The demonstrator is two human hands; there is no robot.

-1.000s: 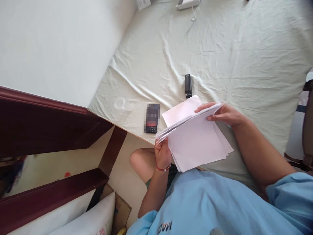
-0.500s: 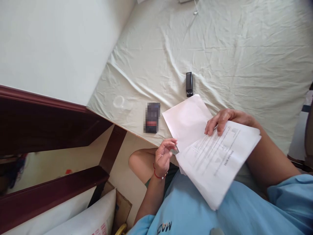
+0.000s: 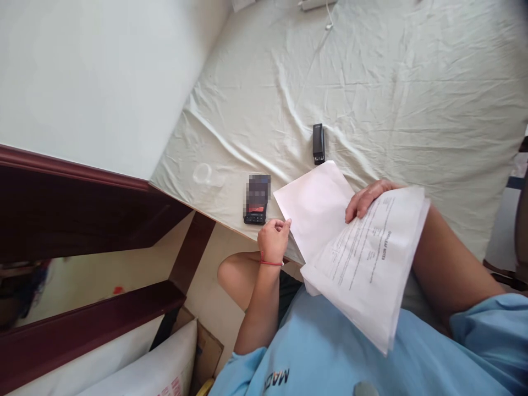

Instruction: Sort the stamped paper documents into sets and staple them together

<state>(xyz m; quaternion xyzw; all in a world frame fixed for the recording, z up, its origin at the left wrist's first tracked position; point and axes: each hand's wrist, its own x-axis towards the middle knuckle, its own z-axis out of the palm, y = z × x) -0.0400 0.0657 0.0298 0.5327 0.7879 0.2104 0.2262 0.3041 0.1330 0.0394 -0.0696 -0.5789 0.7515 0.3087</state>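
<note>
My right hand (image 3: 367, 199) grips a stack of printed sheets (image 3: 367, 258), tilted over my lap. Under it a blank white sheet (image 3: 315, 206) lies on the pale cloth-covered table (image 3: 371, 88). My left hand (image 3: 273, 238), with a red wrist band, rests at the table's near edge beside that sheet; its fingers are curled together, and whether they hold anything is hidden. A dark phone-like device (image 3: 256, 199) lies just left of that hand. A black stapler (image 3: 318, 143) sits beyond the sheet.
A clear tape roll (image 3: 203, 174) lies near the table's left corner. A white power strip with cable (image 3: 315, 5) is at the far edge. Dark red wooden furniture (image 3: 82, 214) stands to the left, and white sacks (image 3: 157, 368) lie on the floor.
The stack was turned over, so printed text now faces up, and swung right in my right hand. My left hand let go of it and moved up to the table edge.
</note>
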